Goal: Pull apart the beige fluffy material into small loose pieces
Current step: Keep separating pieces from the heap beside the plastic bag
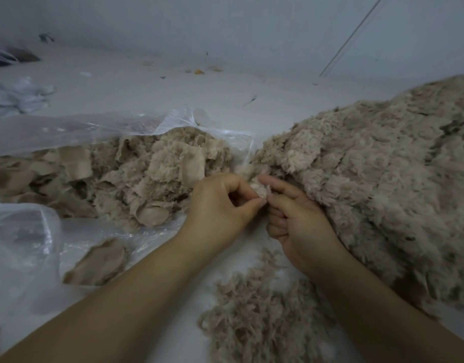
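Two hands [220, 203] [296, 221] pinching upright fluff tuft [259, 188]

This looks like a plain workroom for hand-sorting textile scrap, not a home or an office. A bare pale floor [225, 95] meets an unfinished whitish wall [225, 22], with large heaps of beige fluffy material [369, 166] lying loose on it. Crumpled clear plastic bags [68, 129] hold more scraps, and small litter [198, 72] lies along the floor's far edge.
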